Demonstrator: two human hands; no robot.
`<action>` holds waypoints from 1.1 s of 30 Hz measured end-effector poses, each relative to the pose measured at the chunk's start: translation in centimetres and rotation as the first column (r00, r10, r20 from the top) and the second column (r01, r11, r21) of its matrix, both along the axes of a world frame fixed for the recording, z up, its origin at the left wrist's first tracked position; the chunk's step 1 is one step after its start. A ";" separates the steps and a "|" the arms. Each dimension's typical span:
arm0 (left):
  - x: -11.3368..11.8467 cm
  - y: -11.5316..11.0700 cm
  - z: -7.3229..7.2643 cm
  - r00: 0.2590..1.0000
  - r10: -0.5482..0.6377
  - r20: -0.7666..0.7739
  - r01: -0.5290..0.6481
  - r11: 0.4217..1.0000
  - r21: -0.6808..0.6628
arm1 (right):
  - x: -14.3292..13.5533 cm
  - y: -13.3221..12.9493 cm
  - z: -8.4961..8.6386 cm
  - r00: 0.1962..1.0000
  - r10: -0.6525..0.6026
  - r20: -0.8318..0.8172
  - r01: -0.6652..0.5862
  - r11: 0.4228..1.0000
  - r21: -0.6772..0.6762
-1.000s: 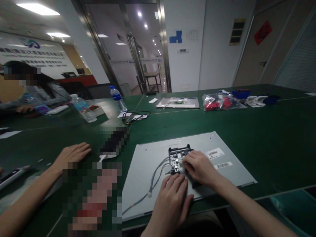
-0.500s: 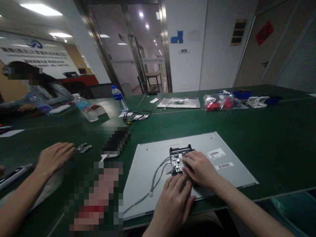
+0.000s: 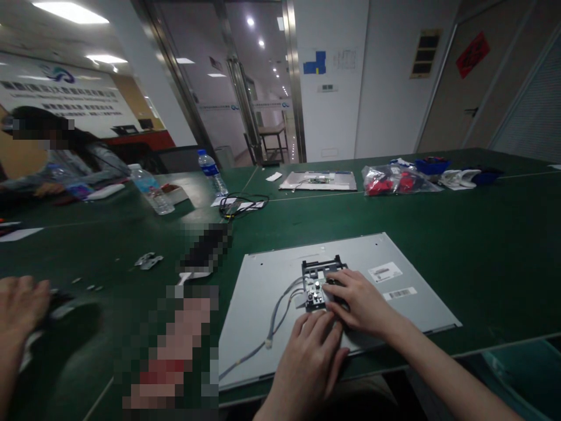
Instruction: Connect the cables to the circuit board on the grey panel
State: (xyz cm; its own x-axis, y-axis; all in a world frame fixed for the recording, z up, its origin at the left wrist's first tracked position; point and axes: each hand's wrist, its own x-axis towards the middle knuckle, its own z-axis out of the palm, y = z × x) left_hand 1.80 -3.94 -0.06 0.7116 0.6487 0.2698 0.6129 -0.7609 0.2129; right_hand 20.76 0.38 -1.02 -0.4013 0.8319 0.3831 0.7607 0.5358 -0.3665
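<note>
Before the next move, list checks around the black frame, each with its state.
1. Metal panel lying flat on the table: ok.
2. Black frame resting on the panel: ok.
3. Left hand at the frame's near edge, right hand at its right side: ok.
4. Grey cables clear of both hands: ok.
5. Cables fully seated at the circuit board: cannot tell.
6. Other person's hand clear of the panel: ok.
</note>
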 end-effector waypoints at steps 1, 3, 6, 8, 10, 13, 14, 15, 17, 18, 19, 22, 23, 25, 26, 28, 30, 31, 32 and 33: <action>0.0 0.0 0.0 1.000 0.001 0.001 -0.001 1.000 0.002 | 0.0 0.0 0.0 1.000 -0.001 -0.004 0.001 1.000 0.001; 0.0 0.0 0.0 1.000 0.006 0.005 -0.006 1.000 0.005 | 0.0 0.1 -0.1 1.000 -0.005 -0.012 0.005 1.000 0.001; 0.1 0.1 0.0 1.000 0.003 0.015 -0.004 1.000 0.011 | 0.0 0.2 -0.3 0.999 -0.019 -0.028 0.018 1.000 -0.006; 0.1 0.1 -0.1 1.000 0.004 0.023 -0.005 1.000 0.015 | 0.0 0.2 -0.5 0.999 -0.026 -0.033 0.025 1.000 -0.017; 0.1 0.1 -0.1 1.000 0.010 0.025 -0.010 1.000 0.011 | 0.1 0.1 -0.6 0.999 -0.025 -0.028 0.024 0.999 -0.024; 0.1 0.0 0.0 1.000 0.015 0.024 -0.015 1.000 0.006 | 0.1 0.1 -0.7 1.000 -0.024 -0.013 0.024 0.999 -0.026; 0.1 0.0 0.0 1.000 0.015 0.024 -0.015 1.000 0.005 | 0.1 0.1 -0.7 1.000 -0.026 -0.012 0.025 0.999 -0.027; 0.1 0.0 -0.1 1.000 0.015 0.025 -0.015 1.000 0.004 | 0.0 0.1 -0.7 1.000 -0.028 -0.013 0.028 0.999 -0.029; 0.1 0.0 -0.1 0.999 0.017 0.027 -0.018 1.000 0.003 | 0.0 0.1 -0.6 0.999 -0.029 -0.014 0.029 0.999 -0.030; 0.0 0.0 -0.1 1.000 0.018 0.025 -0.018 1.000 0.002 | 0.0 0.1 -0.6 1.000 -0.027 -0.013 0.026 0.999 -0.029; 0.0 0.0 -0.2 1.000 0.019 0.023 -0.019 1.000 0.000 | 0.0 0.1 -0.5 1.000 -0.022 -0.012 0.022 0.999 -0.027; 0.0 -0.1 -0.2 1.000 0.021 0.012 -0.021 1.000 -0.008 | 0.0 0.1 -0.4 1.000 -0.006 -0.016 0.005 1.000 -0.020; 0.0 -0.1 -0.2 1.000 0.020 0.009 -0.020 1.000 -0.010 | 0.0 0.1 -0.4 1.000 -0.003 -0.018 0.002 1.000 -0.018; 0.0 -0.1 -0.1 1.000 0.018 0.007 -0.018 1.000 -0.012 | -0.1 0.1 -0.5 1.000 0.000 -0.020 0.000 1.000 -0.015; 0.0 -0.1 -0.1 1.000 0.016 0.007 -0.016 1.000 -0.010 | 0.0 0.1 -0.5 1.000 -0.001 -0.020 0.001 1.000 -0.014; 0.0 -0.1 -0.1 1.000 0.015 0.011 -0.015 1.000 -0.001 | 0.0 0.1 -0.6 1.000 -0.004 -0.021 0.003 1.000 -0.010; 0.0 0.0 -0.1 1.000 0.015 0.016 -0.016 1.000 0.009 | 0.0 0.1 -0.6 1.000 -0.004 -0.022 0.004 1.000 -0.008; 0.0 0.0 -0.1 1.000 0.015 0.018 -0.015 1.000 0.014 | 0.1 0.1 -0.6 1.000 -0.003 -0.023 0.003 1.000 -0.005; 0.1 0.0 -0.1 1.000 0.013 0.018 -0.013 1.000 0.017 | 0.1 0.1 -0.6 1.000 -0.003 -0.025 0.003 1.000 -0.004; 0.1 0.1 -0.1 1.000 0.011 0.017 -0.011 1.000 0.017 | 0.1 0.1 -0.5 1.000 -0.003 -0.029 0.003 1.000 -0.002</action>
State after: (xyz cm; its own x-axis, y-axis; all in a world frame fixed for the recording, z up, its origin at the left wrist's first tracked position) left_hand 1.87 -3.88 -0.11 0.6997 0.6519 0.2925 0.6178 -0.7576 0.2107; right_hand 20.89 0.49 -1.53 -0.3873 0.8339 0.3931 0.7514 0.5326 -0.3895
